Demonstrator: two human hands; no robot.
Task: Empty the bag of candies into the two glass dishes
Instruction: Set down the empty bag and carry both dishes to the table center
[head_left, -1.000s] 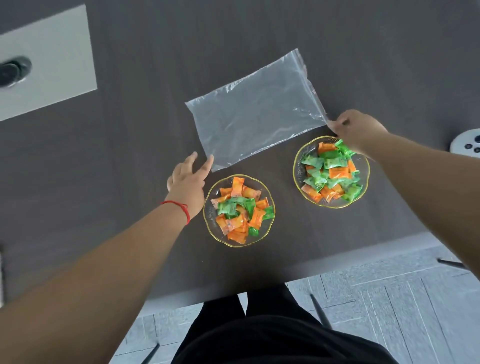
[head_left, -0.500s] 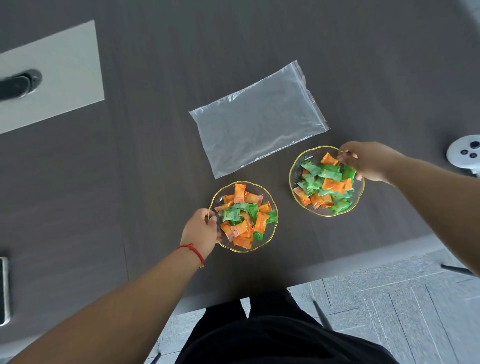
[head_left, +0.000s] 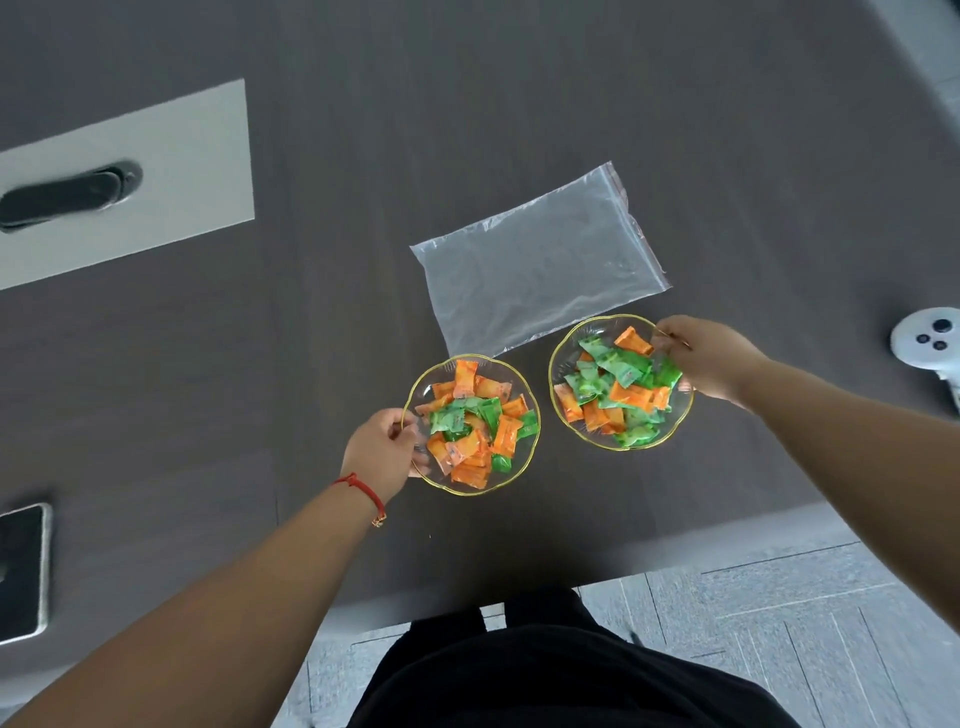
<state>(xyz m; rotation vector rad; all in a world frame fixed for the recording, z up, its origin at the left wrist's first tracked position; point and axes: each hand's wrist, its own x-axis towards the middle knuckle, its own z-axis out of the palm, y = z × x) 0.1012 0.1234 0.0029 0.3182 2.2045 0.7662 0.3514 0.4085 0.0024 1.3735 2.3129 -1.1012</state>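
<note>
Two gold-rimmed glass dishes stand on the dark table, both heaped with orange and green wrapped candies. My left hand (head_left: 382, 451) pinches the left rim of the left dish (head_left: 522, 379). My right hand (head_left: 698, 358) grips the right rim of the right dish (head_left: 563, 345). The clear zip bag (head_left: 535, 265) lies flat and empty on the table just behind the dishes, its zip end at the right.
A grey mat (head_left: 156, 171) with a black object (head_left: 67, 195) lies at the far left. A phone (head_left: 21, 571) sits at the left edge. A white controller (head_left: 930, 338) rests at the right. The table's near edge (head_left: 571, 582) runs just below the dishes.
Both hands left the bag's corners and came back to the dishes, each taking hold of a rim. The view has tilted, so everything sits lower in the frame.
</note>
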